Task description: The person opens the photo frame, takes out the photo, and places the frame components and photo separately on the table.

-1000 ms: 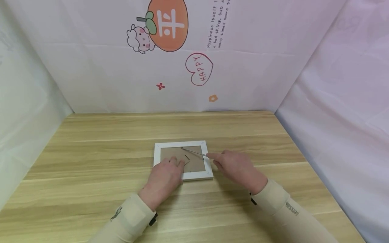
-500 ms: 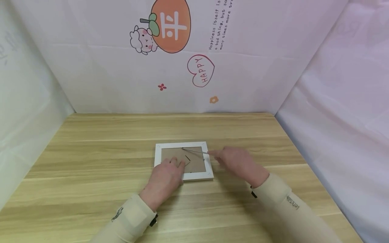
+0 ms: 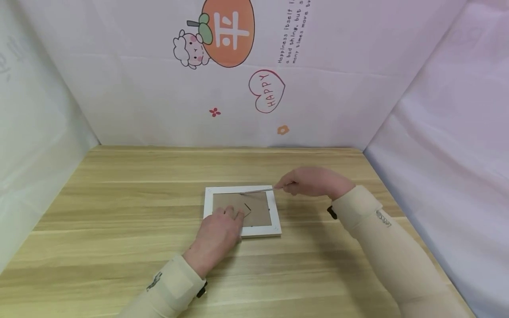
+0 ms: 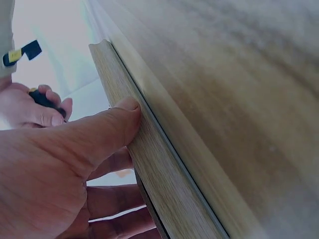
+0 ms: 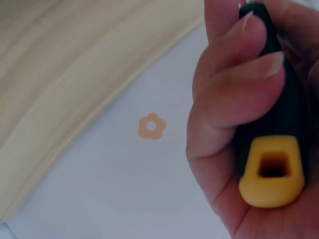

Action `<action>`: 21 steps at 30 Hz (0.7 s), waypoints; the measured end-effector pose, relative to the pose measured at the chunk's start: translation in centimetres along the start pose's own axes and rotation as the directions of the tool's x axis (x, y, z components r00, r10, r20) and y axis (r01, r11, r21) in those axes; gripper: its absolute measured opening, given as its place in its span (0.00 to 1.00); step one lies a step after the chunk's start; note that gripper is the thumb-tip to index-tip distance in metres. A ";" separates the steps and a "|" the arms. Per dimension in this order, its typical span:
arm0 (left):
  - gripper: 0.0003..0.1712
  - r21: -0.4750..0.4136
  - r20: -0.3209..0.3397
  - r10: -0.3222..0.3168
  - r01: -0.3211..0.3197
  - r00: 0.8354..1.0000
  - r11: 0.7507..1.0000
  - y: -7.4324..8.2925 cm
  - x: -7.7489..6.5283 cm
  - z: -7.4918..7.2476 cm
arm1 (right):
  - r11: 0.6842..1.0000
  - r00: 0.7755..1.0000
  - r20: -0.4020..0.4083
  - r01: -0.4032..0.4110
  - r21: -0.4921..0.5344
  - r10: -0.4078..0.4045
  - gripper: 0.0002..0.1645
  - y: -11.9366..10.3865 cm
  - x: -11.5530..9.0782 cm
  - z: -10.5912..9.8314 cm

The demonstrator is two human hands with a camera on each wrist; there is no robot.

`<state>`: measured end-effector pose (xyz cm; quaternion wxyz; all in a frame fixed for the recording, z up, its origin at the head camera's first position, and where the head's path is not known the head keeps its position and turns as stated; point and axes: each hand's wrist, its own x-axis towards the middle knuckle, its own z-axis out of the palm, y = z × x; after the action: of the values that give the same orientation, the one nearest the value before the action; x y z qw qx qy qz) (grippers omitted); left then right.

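A white picture frame (image 3: 276, 223) lies face down on the table, its brown backing board (image 3: 260, 210) showing. My left hand (image 3: 218, 232) holds the frame's near side, fingers over the backing. In the left wrist view the thumb (image 4: 128, 112) presses the frame's outer edge (image 4: 149, 154). My right hand (image 3: 312, 181) grips a screwdriver, its dark handle with a yellow end (image 5: 271, 191) inside the curled fingers. The thin metal shaft (image 3: 260, 191) reaches left over the frame, its tip at the far inner edge of the backing. A short dark slit (image 3: 248, 206) marks the board.
The wood-grain table (image 3: 131, 212) extends around the frame. A white printed cloth (image 3: 159, 110) rises at the back, with more white cloth (image 3: 449, 145) along both sides. Small dark tabs (image 3: 268, 209) sit on the frame's inner edge.
My right hand has moved up and away toward the back, so the screwdriver shaft now lies flatter across the frame's far edge. My left hand stays on the frame.
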<state>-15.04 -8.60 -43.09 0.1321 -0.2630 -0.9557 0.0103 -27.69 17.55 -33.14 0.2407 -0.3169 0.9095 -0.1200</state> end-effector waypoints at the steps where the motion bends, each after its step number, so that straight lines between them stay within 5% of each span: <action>1: 0.31 0.006 -0.001 0.002 -0.002 1.000 1.000 0.0 0.0 -0.1 | 0.999 0.999 0.032 -0.016 0.046 0.014 0.20 0.0 0.2 -0.5; 9: 0.31 0.026 -0.013 0.013 -0.013 1.000 1.000 0.1 0.0 -0.2 | 0.982 0.974 0.205 -0.130 0.134 0.101 0.17 -0.1 2.2 -4.2; 13: 0.30 0.030 -0.023 0.014 -0.013 1.000 0.999 0.1 0.0 -0.2 | 0.979 0.969 0.210 -0.157 0.131 0.127 0.16 -0.4 2.2 -4.5; 17: 0.30 0.016 -0.011 0.008 -0.008 1.000 1.000 0.1 0.0 -0.2 | 0.989 0.987 0.117 -0.122 0.087 0.112 0.16 -1.1 1.0 -3.0; 21: 0.32 -0.006 0.035 -0.009 0.009 0.999 1.000 0.0 -0.1 -0.3 | 0.996 0.999 -0.047 -0.009 -0.090 0.005 0.16 -1.8 -0.6 -0.7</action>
<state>-14.89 -8.67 -42.77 0.1145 -0.2590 -0.9590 0.0114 -26.77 16.59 -31.67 0.2053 -0.3213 0.9205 -0.0856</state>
